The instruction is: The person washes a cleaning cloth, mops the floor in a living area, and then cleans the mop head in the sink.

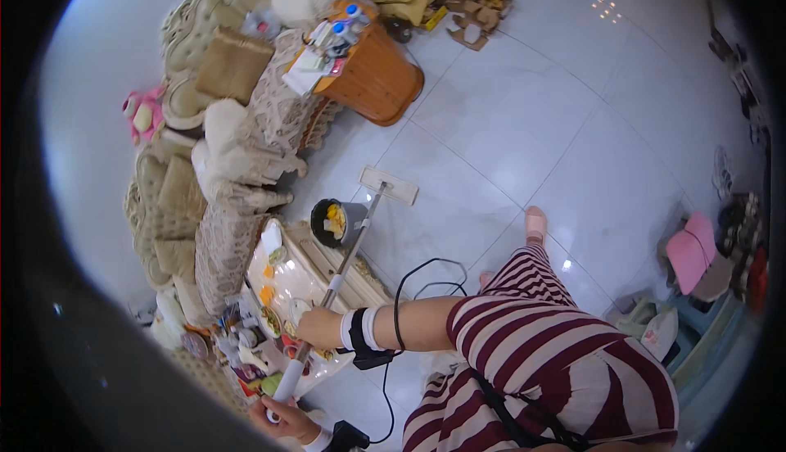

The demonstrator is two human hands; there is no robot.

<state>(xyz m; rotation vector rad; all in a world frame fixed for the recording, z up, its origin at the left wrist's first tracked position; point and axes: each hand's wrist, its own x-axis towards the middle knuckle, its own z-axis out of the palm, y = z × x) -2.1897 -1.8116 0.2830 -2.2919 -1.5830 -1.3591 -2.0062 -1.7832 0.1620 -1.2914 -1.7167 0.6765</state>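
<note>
A flat mop (354,249) slants across the view, its pole rising from the floor toward me. The pale rectangular mop head (401,192) lies on the tiles beside a dark waste bin (354,221). My right hand (320,328) wraps round the pole partway up, with my arm stretched across to the left. Lower down in the picture, my left hand (284,421) is closed on the white top end of the handle. The bin holds something yellow and white. Both wrists carry bands with small black boxes, and a black cable loops between them.
Left of the mop stands a glossy cream table (304,278) with food and dishes. Tufted sofas (151,194) with cushions line the left side. A wooden cabinet (372,83) bears bottles; open cardboard boxes (475,22) lie behind it. A pink item (692,251) is at the right.
</note>
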